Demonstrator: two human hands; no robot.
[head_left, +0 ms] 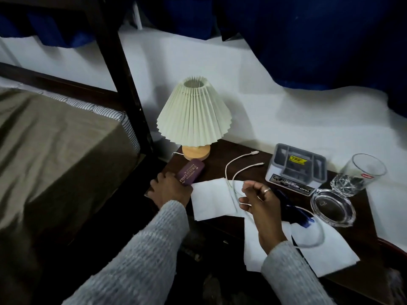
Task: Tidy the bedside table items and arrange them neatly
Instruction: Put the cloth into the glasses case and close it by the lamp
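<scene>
- bedside table [220, 150]: dark wooden tabletop, standing between the bed [55, 150] and the white wall.
- lamp [193, 115]: pleated pale shade on a round wooden base, upright at the far left corner of the tabletop.
- glasses case [191, 175]: purple, with gold lettering, lying near the left edge just in front of the lamp base.
- left hand [169, 190]: at the left edge of the tabletop, fingers closed around the near end of the glasses case.
- white cable [233, 170]: looped across the middle of the tabletop, both plug ends pointing toward the far edge.
- right hand [259, 199]: raised above the middle of the tabletop, thumb and fingers pinched together on a strand of the white cable; a ring shows on one finger.
- tissues [211, 199]: white sheets spread flat along the near edge, under the cable.
- organiser tray [297, 168]: grey, with compartments, at the far right of the tabletop.
- drinking glass [361, 172]: clear, at the far right corner, beside the organiser tray.
- glass ashtray [332, 208]: round, clear, near the right edge, in front of the drinking glass.
- blue object [290, 208]: dark, partly hidden behind the right hand; type cannot be told.
</scene>
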